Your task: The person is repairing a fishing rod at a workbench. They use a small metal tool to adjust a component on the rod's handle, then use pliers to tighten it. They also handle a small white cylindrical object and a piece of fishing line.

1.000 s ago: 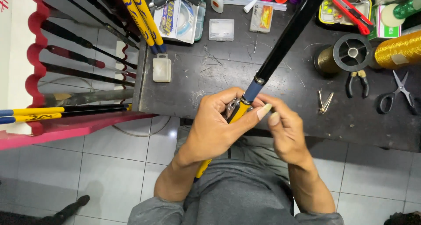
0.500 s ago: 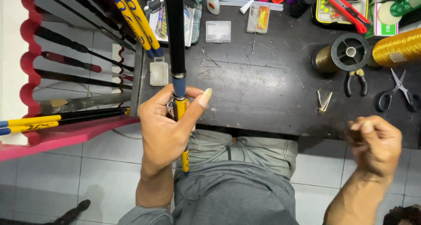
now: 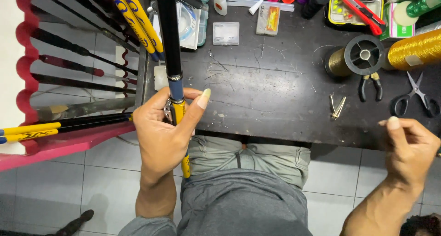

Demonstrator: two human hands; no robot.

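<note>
My left hand (image 3: pixel 163 135) is wrapped around a fishing rod (image 3: pixel 167 34) where its black shaft meets a blue and yellow grip with a small metal fitting. The rod points straight away from me over the dark workbench (image 3: pixel 275 107). Its yellow butt end (image 3: pixel 185 164) sticks out below my fist, above my lap. My right hand (image 3: pixel 411 148) hovers off the bench's near right edge, apart from the rod, with the fingers curled in and the thumb against them. I see nothing in it.
A pink scalloped rack (image 3: pixel 27 79) on the left holds several rods. On the bench lie a gold thread spool (image 3: pixel 415 50), a black spool (image 3: pixel 363 54), pliers (image 3: pixel 370 84), scissors (image 3: pixel 415 98), a metal clip (image 3: pixel 337 106) and a clear box (image 3: pixel 226 33).
My right hand let go of the rod and moved far right. My left hand swung the rod from leaning right to pointing straight ahead.
</note>
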